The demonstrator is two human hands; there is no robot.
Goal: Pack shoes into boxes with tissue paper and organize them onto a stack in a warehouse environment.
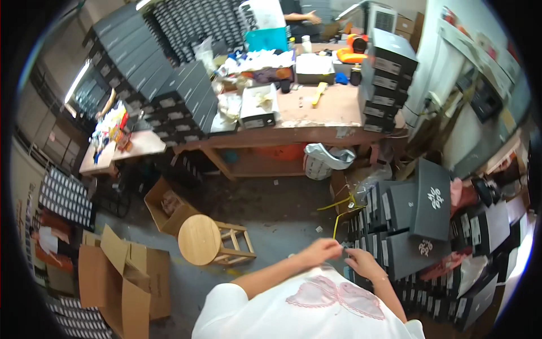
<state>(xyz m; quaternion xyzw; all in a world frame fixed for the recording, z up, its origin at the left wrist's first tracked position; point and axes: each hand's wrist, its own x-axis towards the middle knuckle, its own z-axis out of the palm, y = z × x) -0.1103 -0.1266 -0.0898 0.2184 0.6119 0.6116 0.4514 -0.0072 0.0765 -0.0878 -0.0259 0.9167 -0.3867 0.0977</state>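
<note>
Both hands meet in front of my white shirt, low in the head view. My left hand is closed, its fingertips pinched together. Close by on its right, my right hand is also closed, thumb and fingers drawn in. A tiny dark bit shows between the fingertips, too small to name. A thin yellow strap comes down just above the left fingers; whether it touches them I cannot tell. Right of my right hand stand stacked dark shoe boxes, some with pale lettering.
A round wooden stool and open cardboard cartons stand on the left. Ahead is a workbench with an open box, a yellow tool and stacked boxes. Another person's hand shows beyond it.
</note>
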